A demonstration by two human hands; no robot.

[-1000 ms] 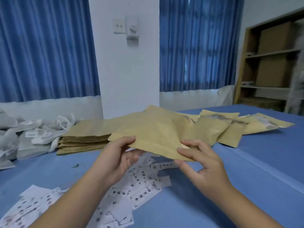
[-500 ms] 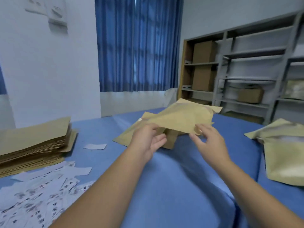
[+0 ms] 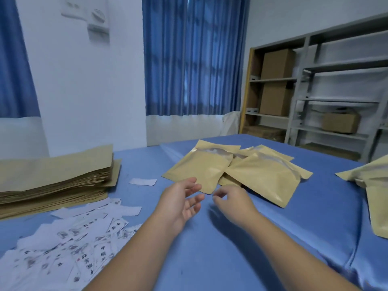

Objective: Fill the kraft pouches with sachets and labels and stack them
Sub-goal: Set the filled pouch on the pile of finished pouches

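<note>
A filled kraft pouch (image 3: 201, 168) lies flat on the blue cloth, overlapping several other filled pouches (image 3: 266, 177) beside it. My left hand (image 3: 182, 201) hovers just short of its near corner, fingers spread and empty. My right hand (image 3: 232, 199) hangs close by with loosely curled fingers, holding nothing. A tall stack of empty kraft pouches (image 3: 54, 177) sits at the left. Printed white labels (image 3: 75, 240) are scattered in front of that stack.
More filled pouches (image 3: 375, 192) lie at the right edge. A single blank slip (image 3: 142, 182) rests between the stack and the filled pouches. Shelving with cardboard boxes (image 3: 277, 80) stands behind the table at right. Blue curtains cover the back wall.
The pouch I held in both hands now lies on the pile of filled pouches. Both hands have let go and drawn back toward me. The view has swung right.
</note>
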